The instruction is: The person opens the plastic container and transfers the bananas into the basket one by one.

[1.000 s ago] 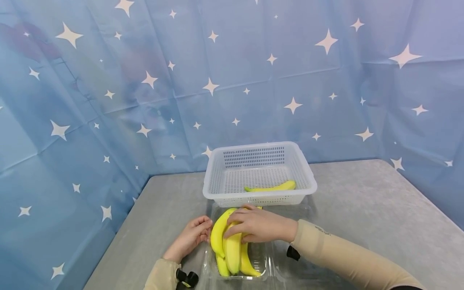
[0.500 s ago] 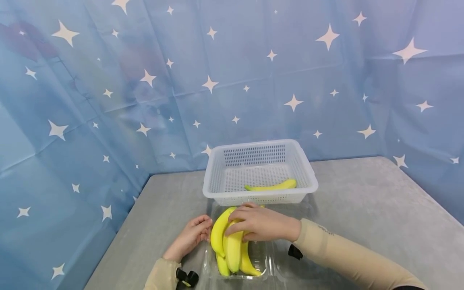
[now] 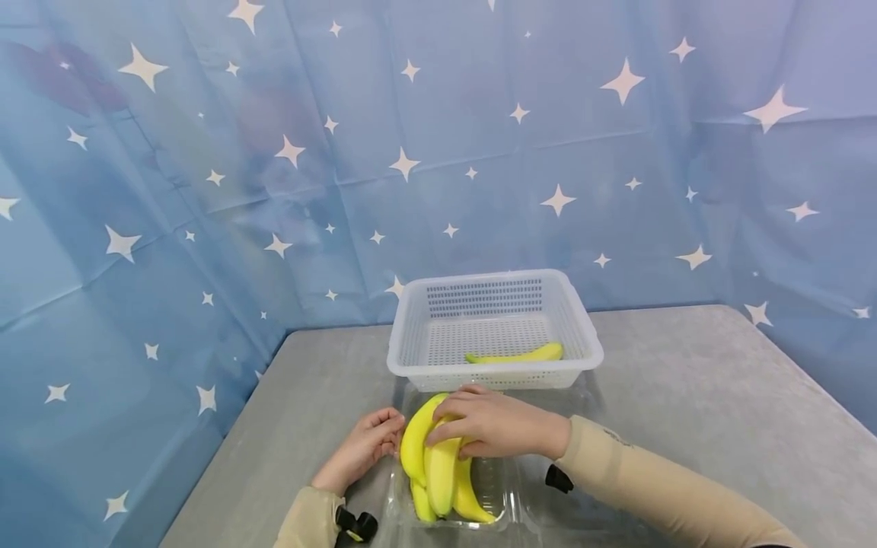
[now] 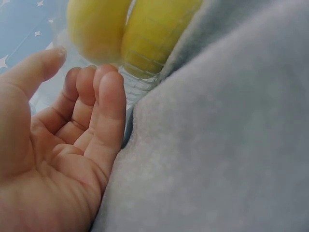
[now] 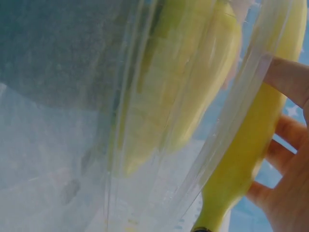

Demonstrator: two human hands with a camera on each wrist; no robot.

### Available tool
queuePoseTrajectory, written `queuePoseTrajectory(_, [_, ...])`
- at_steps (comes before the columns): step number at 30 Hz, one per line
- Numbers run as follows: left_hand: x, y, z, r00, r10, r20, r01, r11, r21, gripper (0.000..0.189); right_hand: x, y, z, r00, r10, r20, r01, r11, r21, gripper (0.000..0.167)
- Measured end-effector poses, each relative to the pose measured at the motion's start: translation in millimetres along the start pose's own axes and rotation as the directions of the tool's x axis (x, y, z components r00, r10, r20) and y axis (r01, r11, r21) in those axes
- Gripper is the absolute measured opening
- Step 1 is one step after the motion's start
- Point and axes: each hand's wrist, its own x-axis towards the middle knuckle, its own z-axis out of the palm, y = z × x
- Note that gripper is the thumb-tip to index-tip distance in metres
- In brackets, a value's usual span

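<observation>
Right fingers [image 3: 448, 431] round a banana [image 3: 441, 476], left fingers [image 3: 387, 428] loose by rim of clear container [image 3: 512, 502], tabletop [image 3: 671, 396] room rightward

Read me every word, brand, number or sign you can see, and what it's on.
Nothing can be read.
Right sleeve: a short line of dark print, too small and blurred to read.
Left wrist camera: a yellow-green mark, too small to tell.
Bananas, basket, tray: no text shows.
Curtain: stars, no words seen.
</observation>
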Motion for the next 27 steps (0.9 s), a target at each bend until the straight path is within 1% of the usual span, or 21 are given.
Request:
queuePoseTrajectory(7, [-2.1,0.1,-0.4,1.000,-0.002,-0.013,0.002,1.000,-0.001,0.018,-0.9,0.0,-0.4,1.000,0.004,0.007,-0.004,1.000,0.007,0.052])
queuePoseTrajectory(11, [-0.5,0.8,0.4,1.000,-0.002,0.002,0.002,1.000,0.000,0.018,-3.6,0.2,-1.6,1.000,0.001,0.003,-0.001,1.000,0.010,0.052])
queuePoseTrajectory(15, [2.7,1.8,1.1,0.999,0.022,0.027,-0.022,1.000,0.004,0.018,-4.5,0.6,-4.1,1.000,0.004,-0.004,-0.004,1.000,0.003,0.053])
queuePoseTrajectory(18, [3.9,2.7,1.5,0.999,0.039,0.032,-0.039,0.999,0.004,0.017,-4.3,1.1,-5.6,1.000,0.010,-0.007,-0.010,1.000,0.001,0.053])
queuePoseTrajectory(27, [0.4,2.3,0.9,1.000,0.004,0.026,-0.004,1.000,0.006,0.018,-5.3,1.6,-4.5,1.000,0.010,-0.011,-0.010,1.000,0.020,0.052])
